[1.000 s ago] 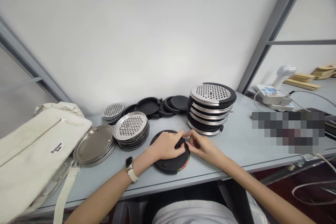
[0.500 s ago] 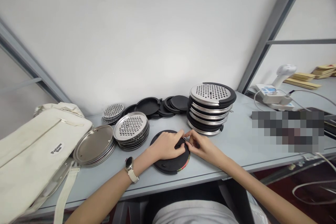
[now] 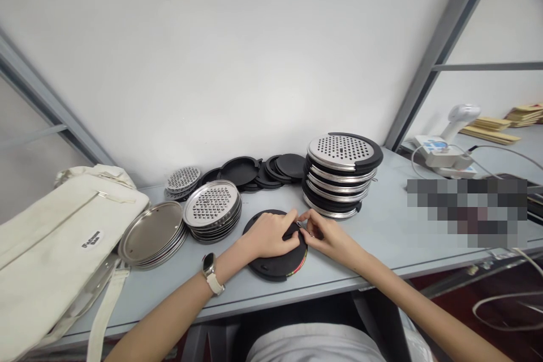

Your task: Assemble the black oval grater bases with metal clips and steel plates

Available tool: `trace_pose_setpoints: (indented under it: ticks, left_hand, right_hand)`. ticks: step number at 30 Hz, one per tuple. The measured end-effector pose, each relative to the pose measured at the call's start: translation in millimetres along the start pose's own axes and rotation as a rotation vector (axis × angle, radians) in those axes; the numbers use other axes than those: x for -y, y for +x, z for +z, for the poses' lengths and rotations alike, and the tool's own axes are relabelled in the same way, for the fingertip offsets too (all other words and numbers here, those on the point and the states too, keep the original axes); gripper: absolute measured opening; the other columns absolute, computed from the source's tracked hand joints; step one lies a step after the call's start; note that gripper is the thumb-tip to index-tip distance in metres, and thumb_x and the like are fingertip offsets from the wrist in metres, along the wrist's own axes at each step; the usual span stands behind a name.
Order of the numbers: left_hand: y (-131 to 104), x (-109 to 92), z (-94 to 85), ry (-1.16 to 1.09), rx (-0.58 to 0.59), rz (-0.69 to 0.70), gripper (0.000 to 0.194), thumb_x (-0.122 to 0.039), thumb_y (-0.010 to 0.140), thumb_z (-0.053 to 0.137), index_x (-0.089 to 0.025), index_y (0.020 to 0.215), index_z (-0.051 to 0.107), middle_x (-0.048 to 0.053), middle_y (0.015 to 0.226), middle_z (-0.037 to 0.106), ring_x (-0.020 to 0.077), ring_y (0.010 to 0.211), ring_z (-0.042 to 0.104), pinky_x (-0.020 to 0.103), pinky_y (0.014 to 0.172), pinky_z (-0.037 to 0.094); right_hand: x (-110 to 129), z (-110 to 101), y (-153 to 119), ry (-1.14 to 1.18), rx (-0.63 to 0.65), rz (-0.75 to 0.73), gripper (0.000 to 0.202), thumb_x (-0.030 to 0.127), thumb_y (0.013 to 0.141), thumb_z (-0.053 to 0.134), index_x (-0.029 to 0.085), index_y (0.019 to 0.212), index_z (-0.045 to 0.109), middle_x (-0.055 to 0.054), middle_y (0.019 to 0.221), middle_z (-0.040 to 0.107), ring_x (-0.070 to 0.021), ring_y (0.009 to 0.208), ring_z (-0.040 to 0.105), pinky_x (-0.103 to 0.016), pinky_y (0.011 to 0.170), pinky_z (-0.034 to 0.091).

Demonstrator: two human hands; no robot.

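A round black disc [image 3: 271,268] lies flat on the table near its front edge, with a red and yellow strip showing along its lower right rim. My left hand [image 3: 271,235] rests over it, fingers curled down and thumb pressed at its right side. At the disc's upper right edge my right hand [image 3: 326,233] pinches thumb and forefinger around a small shiny piece, too small to name. The fingertips of both hands nearly meet there. Behind to the right stands a tall stack of perforated metal plates [image 3: 339,150] with black rims.
Left of the disc are stacked grater-like metal plates [image 3: 211,203] and plain metal discs [image 3: 153,232]. Black round pieces [image 3: 240,171] and small perforated discs [image 3: 182,179] lie along the wall. A cream bag [image 3: 63,226] fills the left; a white handheld device [image 3: 460,121] stands right.
Almost nothing differs. Both hands keep their places on the black disc, and the small piece at the right fingertips catches slightly more light.
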State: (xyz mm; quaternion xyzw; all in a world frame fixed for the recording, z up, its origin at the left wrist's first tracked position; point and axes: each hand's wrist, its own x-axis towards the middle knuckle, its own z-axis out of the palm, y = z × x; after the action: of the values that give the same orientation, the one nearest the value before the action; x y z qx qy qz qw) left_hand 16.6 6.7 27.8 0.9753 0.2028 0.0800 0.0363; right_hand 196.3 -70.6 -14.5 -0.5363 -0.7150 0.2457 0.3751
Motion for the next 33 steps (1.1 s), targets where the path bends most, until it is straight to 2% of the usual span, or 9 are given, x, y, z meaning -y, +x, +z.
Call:
trace_pose_setpoints:
  ticks: [33]
  left_hand:
    - [0.1,0.8,1.4,0.013,-0.011,0.021,0.021,-0.033,0.084,0.047,-0.02,0.101,0.043,0.002,0.073,0.066,0.0229,0.067,0.065,0.028,0.057,0.041]
  right_hand:
    - [-1.2,-1.4,-0.2,0.036,0.023,0.042,0.015,0.029,0.087,0.051,0.021,0.097,0.043,0.006,0.064,0.042,-0.0119,0.057,0.041,-0.024,0.055,0.035]
